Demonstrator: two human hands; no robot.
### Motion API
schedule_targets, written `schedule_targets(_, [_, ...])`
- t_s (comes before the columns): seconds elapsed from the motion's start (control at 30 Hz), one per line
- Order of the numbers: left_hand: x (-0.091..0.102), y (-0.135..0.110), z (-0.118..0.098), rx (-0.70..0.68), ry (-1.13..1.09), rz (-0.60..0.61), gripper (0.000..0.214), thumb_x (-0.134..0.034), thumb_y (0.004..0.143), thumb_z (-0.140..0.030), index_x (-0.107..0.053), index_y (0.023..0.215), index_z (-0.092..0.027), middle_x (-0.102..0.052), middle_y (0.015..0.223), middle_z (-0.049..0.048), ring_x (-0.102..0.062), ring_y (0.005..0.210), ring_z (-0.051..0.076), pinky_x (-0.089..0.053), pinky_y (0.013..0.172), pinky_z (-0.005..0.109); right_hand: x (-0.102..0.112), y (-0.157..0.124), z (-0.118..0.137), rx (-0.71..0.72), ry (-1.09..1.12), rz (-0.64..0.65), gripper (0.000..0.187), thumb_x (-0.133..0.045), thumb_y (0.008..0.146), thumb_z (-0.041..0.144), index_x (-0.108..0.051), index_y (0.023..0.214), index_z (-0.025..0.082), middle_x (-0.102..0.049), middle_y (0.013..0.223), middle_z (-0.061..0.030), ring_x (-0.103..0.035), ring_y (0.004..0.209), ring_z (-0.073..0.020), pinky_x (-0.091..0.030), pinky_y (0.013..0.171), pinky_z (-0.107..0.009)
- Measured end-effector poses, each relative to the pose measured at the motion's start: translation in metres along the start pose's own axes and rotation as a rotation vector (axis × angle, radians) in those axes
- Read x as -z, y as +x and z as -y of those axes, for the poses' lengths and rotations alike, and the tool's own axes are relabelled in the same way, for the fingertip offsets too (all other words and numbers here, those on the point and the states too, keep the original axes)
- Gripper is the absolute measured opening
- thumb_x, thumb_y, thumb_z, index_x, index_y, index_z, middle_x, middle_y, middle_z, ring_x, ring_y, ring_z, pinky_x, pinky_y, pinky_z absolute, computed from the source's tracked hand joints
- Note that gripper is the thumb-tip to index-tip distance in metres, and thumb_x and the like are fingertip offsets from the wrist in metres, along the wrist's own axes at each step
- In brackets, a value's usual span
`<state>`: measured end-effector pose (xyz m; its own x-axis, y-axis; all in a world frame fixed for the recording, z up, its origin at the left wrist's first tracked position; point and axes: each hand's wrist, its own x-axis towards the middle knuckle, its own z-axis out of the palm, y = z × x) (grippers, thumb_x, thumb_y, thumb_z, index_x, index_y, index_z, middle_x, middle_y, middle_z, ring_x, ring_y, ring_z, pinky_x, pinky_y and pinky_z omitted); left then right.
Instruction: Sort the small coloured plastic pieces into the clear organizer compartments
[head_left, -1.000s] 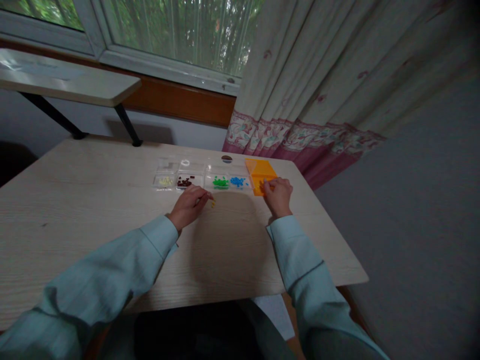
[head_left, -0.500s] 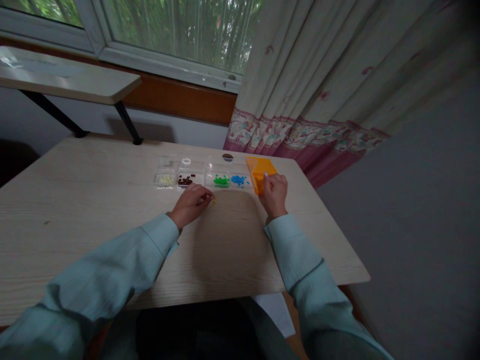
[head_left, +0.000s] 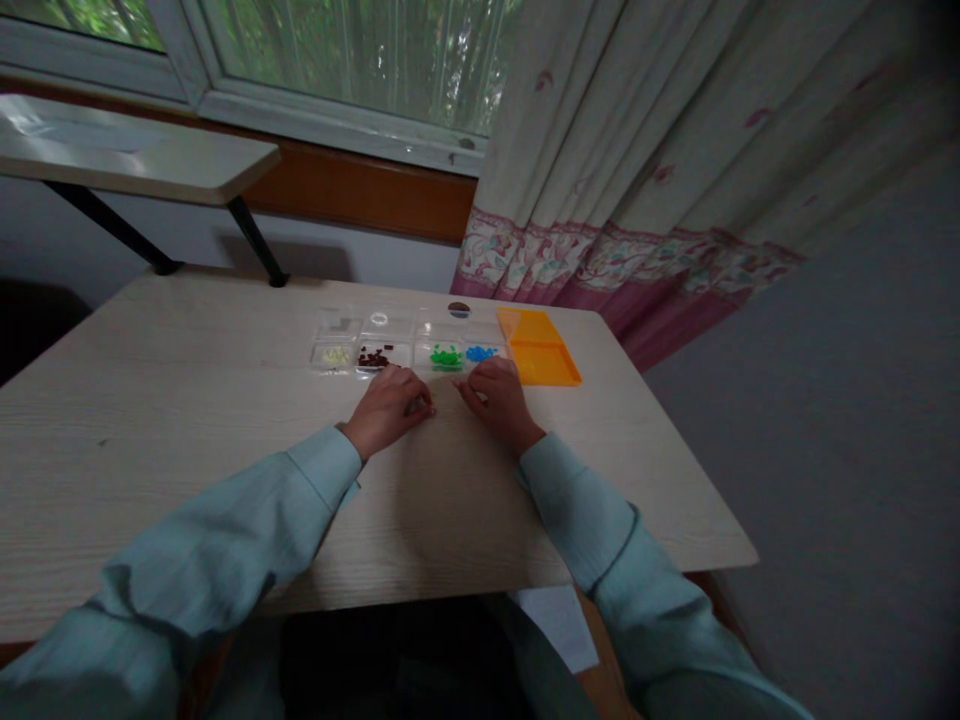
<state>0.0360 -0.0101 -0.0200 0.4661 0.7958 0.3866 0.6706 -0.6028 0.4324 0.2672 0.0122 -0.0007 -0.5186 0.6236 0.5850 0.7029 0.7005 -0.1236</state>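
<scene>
My left hand [head_left: 388, 408] rests low over the table, fingers pinched; what lies between them is too small to make out. Just to its right, my right hand [head_left: 501, 400] is also closed in a pinch, its fingertips turned toward the left hand, with their contents hidden. Behind both hands stand clear plastic boxes [head_left: 409, 326] with compartments. They hold small pale yellow pieces [head_left: 335, 356], dark brown pieces [head_left: 373, 357], green pieces [head_left: 446, 357] and blue pieces [head_left: 481, 353]. An orange plastic tray [head_left: 551, 362] lies beyond my right hand.
The wooden table [head_left: 202, 420] meets the wall under the window. A raised shelf [head_left: 135, 160] on black legs stands at the left rear. A patterned curtain [head_left: 600, 230] hangs behind the tray. Paper [head_left: 559, 625] shows below the table's front edge.
My right hand has moved left from the orange tray to beside my left hand, leaving the tray uncovered. The left hand has stayed nearly in place; the small yellow pieces at its fingertips no longer show clearly.
</scene>
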Motion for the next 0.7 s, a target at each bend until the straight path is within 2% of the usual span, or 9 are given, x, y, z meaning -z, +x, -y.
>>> schedule_targets(0.27, [0.002,-0.0003,-0.0039,-0.035,0.061,0.014,0.016,-0.06,0.091,-0.034,-0.067,0.092,-0.02,-0.06,0.094,0.0069,-0.049,0.094,0.023,-0.039,0.084,0.038,-0.0018,-0.0002,-0.0026,-0.005,0.006,0.009,0.042,-0.052,0.097,0.036,-0.056,0.059,0.02,-0.061,0.07,-0.0035,-0.052,0.074,-0.0182,-0.034,0.075,-0.035])
schedule_targets(0.53, [-0.0006,0.0006,-0.0059,-0.056,0.074,0.005,0.015,-0.051,0.093,-0.026,-0.064,0.092,-0.018,-0.061,0.094,0.0087,-0.05,0.093,0.024,-0.041,0.086,0.04,-0.0039,-0.0006,-0.0002,0.02,0.078,0.099,0.039,-0.05,0.097,0.037,-0.06,0.063,0.021,-0.063,0.072,-0.003,-0.056,0.079,-0.0185,-0.039,0.081,-0.035])
schedule_targets(0.7, [0.0006,0.0022,-0.0031,0.017,-0.067,-0.102,0.019,-0.047,0.096,-0.029,-0.061,0.091,-0.018,-0.061,0.092,0.0079,-0.051,0.091,0.022,-0.041,0.085,0.038,-0.0014,-0.0003,0.0036,0.045,0.12,0.122,0.021,-0.054,0.094,0.034,-0.067,0.082,0.022,-0.068,0.08,-0.0038,-0.058,0.085,-0.0201,-0.04,0.086,-0.036])
